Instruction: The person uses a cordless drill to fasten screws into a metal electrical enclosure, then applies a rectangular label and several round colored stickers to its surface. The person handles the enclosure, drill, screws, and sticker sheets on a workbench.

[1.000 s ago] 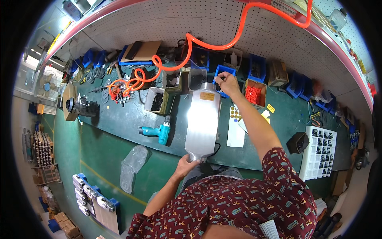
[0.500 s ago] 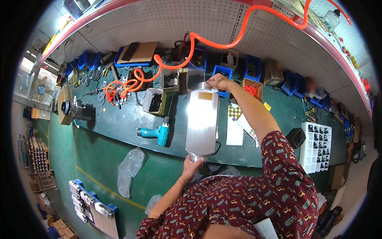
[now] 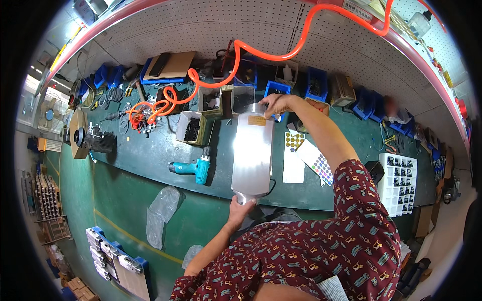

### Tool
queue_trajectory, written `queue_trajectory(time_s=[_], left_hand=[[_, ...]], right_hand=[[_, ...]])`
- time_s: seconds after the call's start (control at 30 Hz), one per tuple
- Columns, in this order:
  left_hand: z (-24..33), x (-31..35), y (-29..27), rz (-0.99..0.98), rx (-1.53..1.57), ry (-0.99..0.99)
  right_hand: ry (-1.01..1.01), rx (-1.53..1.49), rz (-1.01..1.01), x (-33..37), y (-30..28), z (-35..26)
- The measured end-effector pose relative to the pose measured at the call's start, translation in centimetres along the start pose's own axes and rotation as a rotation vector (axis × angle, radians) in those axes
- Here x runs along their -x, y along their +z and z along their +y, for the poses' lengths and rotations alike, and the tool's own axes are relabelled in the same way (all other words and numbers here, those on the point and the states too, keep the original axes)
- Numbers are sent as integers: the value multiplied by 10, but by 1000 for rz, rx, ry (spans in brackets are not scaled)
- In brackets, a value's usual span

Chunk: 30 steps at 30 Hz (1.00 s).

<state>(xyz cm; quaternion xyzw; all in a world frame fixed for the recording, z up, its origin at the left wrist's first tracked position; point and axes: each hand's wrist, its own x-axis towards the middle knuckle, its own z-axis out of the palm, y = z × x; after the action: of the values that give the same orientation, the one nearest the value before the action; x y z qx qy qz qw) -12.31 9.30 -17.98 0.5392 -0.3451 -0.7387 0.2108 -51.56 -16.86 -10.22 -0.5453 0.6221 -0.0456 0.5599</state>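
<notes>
A silver metal housing (image 3: 252, 155), long and boxy with tapered ends and a short round neck at each end, is held between my two hands over the bench's front edge. My left hand (image 3: 241, 211) is closed round its near neck. At the far neck, my right hand (image 3: 276, 104) grips the rim, fingers bent over it. A small gold label (image 3: 256, 121) sits on the upper face near that end. Beside the housing's near right corner a black cable (image 3: 272, 187) loops out. The housing's underside is hidden.
A teal cordless drill (image 3: 201, 169) lies left of the housing on the green bench (image 3: 145, 155). Sticker sheets (image 3: 293, 168) lie to the right, near a white compartment tray (image 3: 396, 185). Parts bins (image 3: 191, 128) line the back; an orange coiled hose (image 3: 273, 56) hangs above.
The right hand's fingers have shifted on the far neck, exposing more of its rim. The right forearm has moved, showing more of the dotted sticker sheet. The left hand keeps its hold.
</notes>
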Motion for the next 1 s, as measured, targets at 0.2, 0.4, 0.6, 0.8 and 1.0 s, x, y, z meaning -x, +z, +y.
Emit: queue_trajectory(time_s=[0.2,0.4,0.6,0.8,1.0], left_hand=[[-3,1,-14,-54,76,-3],[14,13,-49,-452,399,-241],[-17,-20,-28,-647,644,-430],[-39,-26,-32,-639,718,-409],[-32,-25,-56,-591,543,-486]], right_hand=[[41,-271,196,10,5,-15],[124,-55,180,21,-20,-53],[209,76,217,1,-8,-80],[188,-97,260,-20,4,-64],[-15,-145,672,1,8,-6]])
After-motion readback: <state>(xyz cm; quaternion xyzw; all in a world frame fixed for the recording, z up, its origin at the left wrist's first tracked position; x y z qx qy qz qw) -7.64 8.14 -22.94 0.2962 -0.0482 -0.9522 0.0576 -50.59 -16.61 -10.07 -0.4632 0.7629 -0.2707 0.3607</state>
